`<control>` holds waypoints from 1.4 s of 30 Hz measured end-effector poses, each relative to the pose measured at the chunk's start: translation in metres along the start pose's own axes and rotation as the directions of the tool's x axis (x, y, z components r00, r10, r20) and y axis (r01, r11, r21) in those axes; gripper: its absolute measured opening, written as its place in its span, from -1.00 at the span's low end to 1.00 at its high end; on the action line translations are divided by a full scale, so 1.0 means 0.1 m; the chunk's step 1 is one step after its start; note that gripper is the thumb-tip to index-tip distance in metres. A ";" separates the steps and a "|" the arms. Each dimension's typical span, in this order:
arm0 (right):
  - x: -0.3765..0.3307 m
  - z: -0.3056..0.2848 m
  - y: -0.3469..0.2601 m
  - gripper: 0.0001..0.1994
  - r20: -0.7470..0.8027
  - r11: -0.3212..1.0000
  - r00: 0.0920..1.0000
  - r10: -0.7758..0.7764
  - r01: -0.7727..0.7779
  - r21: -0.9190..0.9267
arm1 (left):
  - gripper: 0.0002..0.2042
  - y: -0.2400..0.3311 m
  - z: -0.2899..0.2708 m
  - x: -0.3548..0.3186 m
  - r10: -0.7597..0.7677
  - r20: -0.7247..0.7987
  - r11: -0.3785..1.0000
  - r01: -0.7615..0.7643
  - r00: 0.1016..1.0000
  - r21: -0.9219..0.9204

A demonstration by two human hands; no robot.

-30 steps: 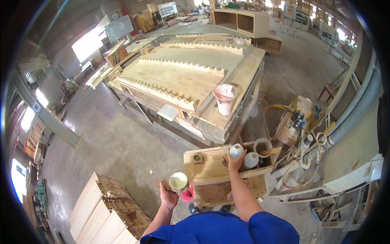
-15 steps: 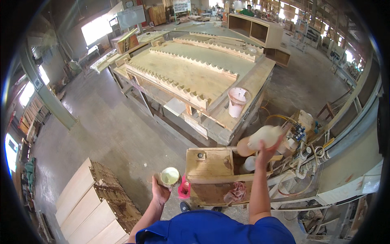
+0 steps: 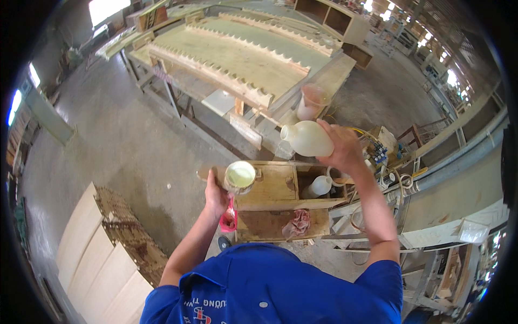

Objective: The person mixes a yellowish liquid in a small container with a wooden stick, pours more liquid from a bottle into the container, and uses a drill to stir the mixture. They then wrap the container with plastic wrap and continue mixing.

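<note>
The right hand (image 3: 341, 151) had its grip closed round the base of a pale plastic bottle (image 3: 307, 139), which lay tipped on its side in the air with the neck pointing to the person's left. That arm was raised, elbow bent, the forearm rising from the lower edge. The left hand (image 3: 217, 195) kept its grip closed on a small cup (image 3: 240, 176) of pale liquid, held upright and lower, well apart from the bottle's mouth. Below both stood a wooden cart (image 3: 270, 189), a second white bottle (image 3: 318, 187) in its open compartment and a reddish rag (image 3: 298, 223) on its lower shelf. Beyond it a long work surface (image 3: 243, 59) carried a notched wooden panel and a pinkish bucket (image 3: 312, 101).
</note>
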State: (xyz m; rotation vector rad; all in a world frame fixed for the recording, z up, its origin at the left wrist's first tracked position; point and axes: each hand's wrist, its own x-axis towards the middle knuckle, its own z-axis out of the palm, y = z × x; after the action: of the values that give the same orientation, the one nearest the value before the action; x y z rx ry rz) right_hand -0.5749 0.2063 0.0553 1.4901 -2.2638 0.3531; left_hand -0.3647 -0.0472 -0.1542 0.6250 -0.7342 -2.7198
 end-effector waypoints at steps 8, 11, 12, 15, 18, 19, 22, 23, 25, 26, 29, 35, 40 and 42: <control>0.69 -0.35 -0.41 -0.24 0.364 0.915 0.892 -0.268 0.353 -0.192 | -0.59 0.09 0.13 0.16 0.014 -0.074 1.000 -0.012 0.997 0.024; 0.85 -0.38 -0.57 -0.23 0.482 0.885 0.828 -0.287 0.422 -0.198 | -0.65 0.07 0.19 0.17 0.007 -0.122 1.000 -0.005 0.992 0.013; 0.90 -0.39 -0.63 -0.22 0.519 0.870 0.805 -0.289 0.447 -0.208 | -0.64 0.07 0.21 0.16 -0.001 -0.128 1.000 0.003 0.992 0.015; 1.06 -0.44 -0.83 -0.20 0.620 0.828 0.731 -0.284 0.513 -0.226 | -0.64 0.08 0.17 0.15 0.013 -0.122 1.000 -0.014 0.992 -0.002; 1.20 -0.46 -1.06 -0.18 0.700 0.802 0.672 -0.241 0.544 -0.245 | -0.65 0.09 0.06 0.13 0.035 -0.105 0.999 -0.035 0.994 0.005; 1.22 -0.45 -1.12 -0.18 0.720 0.798 0.658 -0.220 0.546 -0.255 | -0.65 0.09 0.07 0.11 0.043 -0.115 0.999 -0.043 0.992 -0.001; 1.29 -0.46 -1.28 -0.21 0.765 0.777 0.610 -0.204 0.577 -0.253 | -0.64 0.13 0.05 0.06 0.027 -0.123 1.000 -0.028 0.992 -0.005; 1.32 -0.47 -1.34 -0.23 0.777 0.768 0.595 -0.208 0.591 -0.247 | -0.64 0.13 0.03 0.04 0.018 -0.121 1.000 -0.019 0.992 -0.003; 1.35 -0.47 -1.44 -0.24 0.798 0.755 0.571 -0.193 0.606 -0.251 | -0.63 0.14 0.00 0.00 0.020 -0.124 0.999 -0.015 0.992 0.039; 1.37 -0.46 -1.47 -0.25 0.808 0.749 0.559 -0.185 0.613 -0.253 | -0.62 0.15 0.01 -0.02 0.020 -0.125 0.998 -0.012 0.992 0.061; 1.42 -0.45 -1.55 -0.27 0.816 0.745 0.562 -0.139 0.602 -0.287 | -0.63 0.15 0.00 -0.04 0.059 -0.110 0.998 -0.058 0.992 0.013; 1.52 -0.49 -1.67 -0.28 0.865 0.781 0.500 -0.041 0.556 -0.285 | -0.69 0.14 -0.04 -0.04 0.099 -0.125 0.995 -0.101 0.987 -0.010; 1.51 -0.51 -1.72 -0.27 0.832 0.755 0.543 -0.113 0.592 -0.284 | -0.70 0.15 -0.10 -0.02 0.010 -0.121 0.999 -0.004 0.993 0.044; 1.51 -0.50 -1.72 -0.27 0.832 0.757 0.546 -0.100 0.584 -0.292 | -0.69 0.14 -0.07 -0.04 0.000 -0.126 0.998 0.008 0.992 0.064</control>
State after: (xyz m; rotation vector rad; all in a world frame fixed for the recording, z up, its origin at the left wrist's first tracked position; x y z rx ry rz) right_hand -0.4603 0.0362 0.1682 1.9167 -2.1688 -1.2404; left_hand -0.3560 -0.0609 -0.1509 0.8056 -0.7918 -2.6401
